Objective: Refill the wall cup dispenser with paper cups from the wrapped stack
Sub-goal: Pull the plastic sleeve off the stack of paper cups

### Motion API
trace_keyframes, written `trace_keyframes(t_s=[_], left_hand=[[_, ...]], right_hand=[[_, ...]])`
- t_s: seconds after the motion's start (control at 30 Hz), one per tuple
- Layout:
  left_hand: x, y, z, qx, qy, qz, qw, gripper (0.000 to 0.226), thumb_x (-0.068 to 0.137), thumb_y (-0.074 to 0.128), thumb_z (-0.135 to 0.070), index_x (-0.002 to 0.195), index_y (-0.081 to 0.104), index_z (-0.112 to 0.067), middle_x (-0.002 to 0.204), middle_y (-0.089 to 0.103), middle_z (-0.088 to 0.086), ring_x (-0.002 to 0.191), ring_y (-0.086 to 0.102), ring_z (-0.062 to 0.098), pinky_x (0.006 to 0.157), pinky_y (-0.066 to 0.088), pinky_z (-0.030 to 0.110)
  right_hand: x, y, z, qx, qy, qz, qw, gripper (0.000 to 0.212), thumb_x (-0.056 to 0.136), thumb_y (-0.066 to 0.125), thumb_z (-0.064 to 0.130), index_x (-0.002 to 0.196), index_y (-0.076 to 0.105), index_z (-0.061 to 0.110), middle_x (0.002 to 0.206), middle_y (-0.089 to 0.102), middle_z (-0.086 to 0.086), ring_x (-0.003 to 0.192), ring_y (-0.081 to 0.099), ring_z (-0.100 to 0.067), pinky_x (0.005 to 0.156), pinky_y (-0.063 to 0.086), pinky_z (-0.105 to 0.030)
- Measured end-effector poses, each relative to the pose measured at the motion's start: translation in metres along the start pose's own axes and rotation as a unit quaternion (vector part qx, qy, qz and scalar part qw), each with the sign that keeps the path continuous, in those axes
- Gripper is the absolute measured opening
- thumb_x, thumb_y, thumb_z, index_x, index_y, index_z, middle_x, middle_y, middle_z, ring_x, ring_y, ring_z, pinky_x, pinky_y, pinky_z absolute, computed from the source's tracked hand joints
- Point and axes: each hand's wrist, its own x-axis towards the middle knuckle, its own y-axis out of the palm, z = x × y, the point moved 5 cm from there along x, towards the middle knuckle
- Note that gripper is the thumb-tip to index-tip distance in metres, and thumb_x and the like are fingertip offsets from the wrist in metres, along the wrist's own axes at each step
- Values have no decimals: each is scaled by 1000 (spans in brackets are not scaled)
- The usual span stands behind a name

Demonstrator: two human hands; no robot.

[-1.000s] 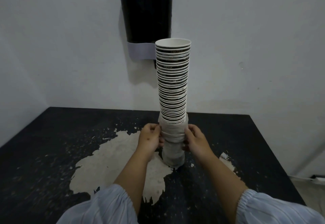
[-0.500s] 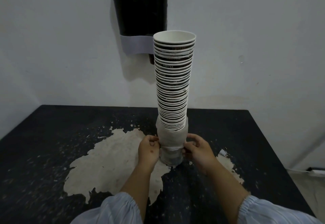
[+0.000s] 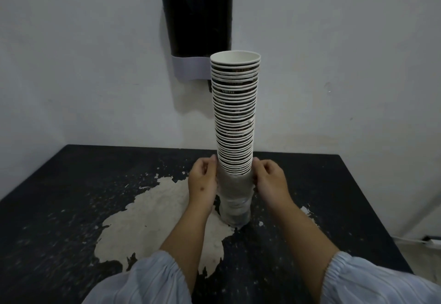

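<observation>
Both hands' fingers pinch wrapper bunched low on upright cup stack

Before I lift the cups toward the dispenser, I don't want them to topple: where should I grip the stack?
Probably on the bare cups just above the bunched wrapper, one hand per side, as the left hand and right hand already sit. The cup stack is tall, upright and narrow, and the loose wrapper could slip.
</observation>
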Motion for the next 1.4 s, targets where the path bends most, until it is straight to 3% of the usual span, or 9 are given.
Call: trace_keyframes(t_s=[0.37,0.53,0.63,0.73,0.83,0.97,1.07,1.17,1.4], left_hand=[[9,2,42,153,-59,16,986,22,95,45,-17,75,54,-15,79,57,9,71,53,18,68,48,34],[-1,1,50,76,-86,-3,993,30,97,42,-31,78,55,-10,75,55,9,66,51,17,63,48,31],[-5,5,37,32,-74,-21,997,43,96,31,-46,110,58,-15,107,63,9,97,59,22,86,50,40],[-9,14,16,5,35,56,998,57,91,36,-53,142,32,-29,137,45,-8,126,46,14,103,42,32],[-16,23,7,22,84,148,985,87,69,52,-71,143,29,-32,131,46,-20,117,47,-2,96,42,16],[-14,18,22,79,53,160,983,88,68,58,-66,143,32,-29,144,44,-4,131,43,16,109,39,43],[-12,14,28,109,47,179,977,77,75,57,-55,143,33,-27,143,46,-3,130,44,17,108,40,42],[-9,11,40,159,39,202,966,66,84,60,-41,142,33,-27,143,46,-4,130,44,15,109,39,38],[0,1,50,230,42,236,943,72,79,70,-36,141,33,-28,145,41,-4,132,40,16,107,38,34]], right_hand=[[10,0,-29,-68,32,-23,997,22,95,48,19,80,54,5,74,53,-9,67,47,-16,56,39,-27],[8,0,-34,-61,28,-25,997,20,94,50,19,79,54,7,73,53,-6,66,47,-14,58,39,-24],[2,0,-32,23,19,-6,1000,10,94,50,20,99,57,15,93,59,-4,85,57,-17,73,49,-28],[-6,3,-26,65,-35,69,995,41,94,48,18,133,41,30,124,48,8,111,51,-11,93,47,-33],[-11,8,-15,18,-112,126,986,62,92,50,6,143,26,31,128,38,24,111,44,13,91,43,-11],[-10,11,-18,-42,-132,155,978,55,92,55,14,131,29,42,117,39,39,101,41,31,83,39,4],[-12,11,-29,-67,-104,179,976,55,91,57,19,133,29,41,124,42,31,110,44,18,89,39,-2],[-11,11,-38,-89,-78,187,975,55,90,58,23,135,32,41,131,47,18,122,47,-2,102,42,-23],[-4,7,-34,-180,-87,197,960,73,78,74,26,139,34,24,143,41,1,130,41,-12,110,38,-39]])
